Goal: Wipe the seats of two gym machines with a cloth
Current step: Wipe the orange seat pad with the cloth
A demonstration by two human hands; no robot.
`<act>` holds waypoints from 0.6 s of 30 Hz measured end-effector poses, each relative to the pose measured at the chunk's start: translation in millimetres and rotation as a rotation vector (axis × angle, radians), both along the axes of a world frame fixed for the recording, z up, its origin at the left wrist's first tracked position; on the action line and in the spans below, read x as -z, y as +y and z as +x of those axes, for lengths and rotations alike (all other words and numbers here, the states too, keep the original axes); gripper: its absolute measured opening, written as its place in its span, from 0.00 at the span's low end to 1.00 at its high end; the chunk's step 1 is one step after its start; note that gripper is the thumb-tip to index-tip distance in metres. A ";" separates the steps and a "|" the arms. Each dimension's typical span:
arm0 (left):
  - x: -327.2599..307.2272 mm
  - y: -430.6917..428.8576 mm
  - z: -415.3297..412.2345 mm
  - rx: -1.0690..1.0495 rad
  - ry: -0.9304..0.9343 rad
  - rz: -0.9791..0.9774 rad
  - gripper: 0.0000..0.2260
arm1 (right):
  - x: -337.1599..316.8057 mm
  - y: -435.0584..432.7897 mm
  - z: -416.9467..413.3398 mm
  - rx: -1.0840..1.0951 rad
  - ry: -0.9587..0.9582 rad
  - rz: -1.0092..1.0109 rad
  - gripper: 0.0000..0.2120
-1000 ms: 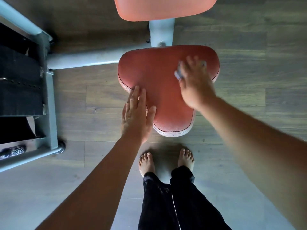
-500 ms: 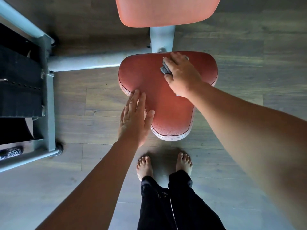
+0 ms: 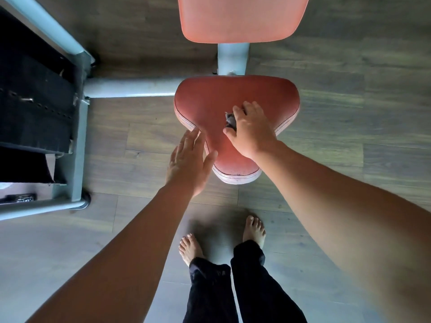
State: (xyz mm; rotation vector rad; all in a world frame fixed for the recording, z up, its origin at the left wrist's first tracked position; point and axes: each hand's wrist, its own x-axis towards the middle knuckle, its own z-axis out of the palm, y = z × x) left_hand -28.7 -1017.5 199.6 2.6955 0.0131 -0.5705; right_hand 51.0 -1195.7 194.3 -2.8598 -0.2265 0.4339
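A red, rounded-triangle seat of a gym machine lies below me, with its narrow nose pointing at my feet. My right hand presses a small grey cloth onto the middle of the seat; most of the cloth is hidden under the palm. My left hand rests flat with fingers apart against the seat's left edge near the nose and holds nothing.
A red backrest pad hangs above the seat on a grey post. The grey machine frame and black weight stack stand at the left. My bare feet are on the wooden floor just before the seat.
My right hand has slid the cloth from the seat's far right part across its back edge and down to the middle. My left hand has stayed at the left edge.
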 end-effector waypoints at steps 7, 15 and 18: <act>-12.5 -0.7 8.6 0.119 -0.046 0.009 0.30 | -10.4 2.2 -3.8 0.071 -0.102 0.040 0.15; 8.9 -12.4 15.6 0.241 -0.145 -0.026 0.30 | 5.3 -7.4 -4.0 0.038 -0.229 0.067 0.09; 24.2 -16.0 23.2 0.227 -0.246 -0.066 0.31 | 13.1 -11.1 -0.7 -0.027 -0.264 0.036 0.10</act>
